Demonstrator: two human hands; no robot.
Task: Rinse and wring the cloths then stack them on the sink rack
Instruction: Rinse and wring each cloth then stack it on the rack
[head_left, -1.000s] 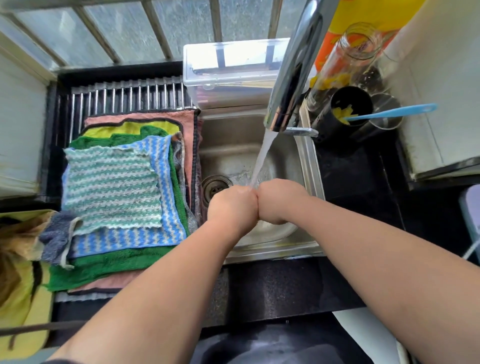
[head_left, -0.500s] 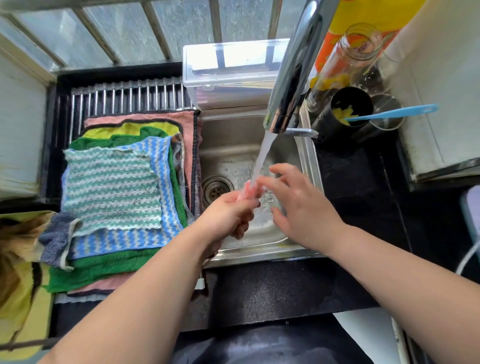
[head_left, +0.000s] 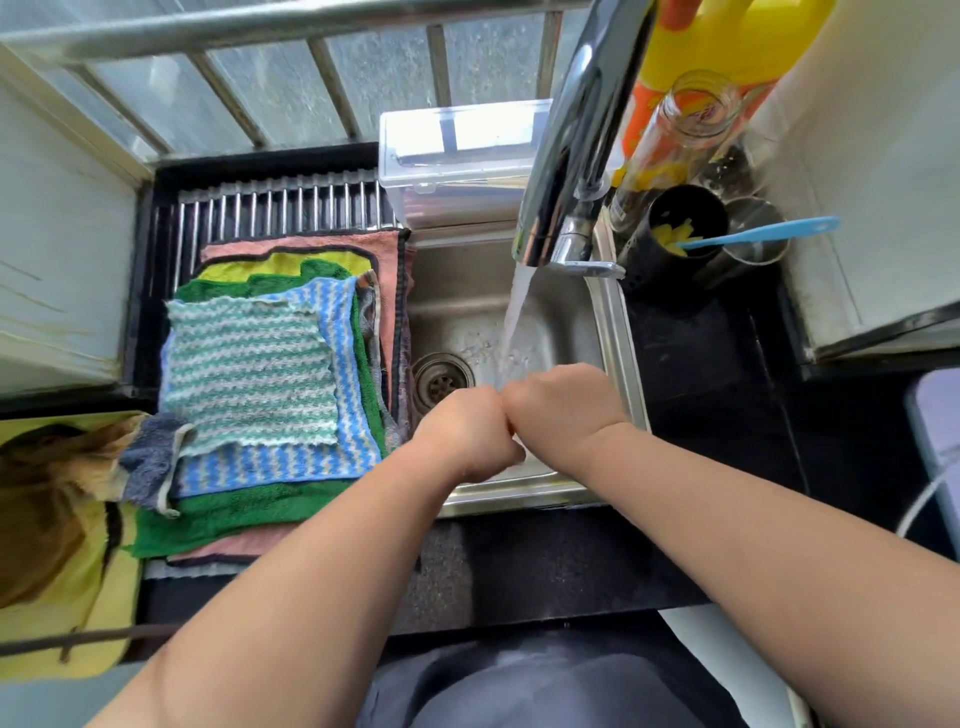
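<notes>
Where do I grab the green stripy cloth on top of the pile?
Pinch its near right corner, coming from the sink side. The green-and-white striped cloth lies flat on top, and that corner rests loose on the blue striped cloth, so it should peel off alone.

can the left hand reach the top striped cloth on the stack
Probably yes: nothing lies between the left hand and the top striped cloth, but it and the right hand grip a mostly hidden pink cloth.

Bare forearms run to the bare left hand (head_left: 467, 431) and right hand (head_left: 566, 410), with a dark blue-grey fabric garment (head_left: 545, 686) at six o'clock.
</notes>
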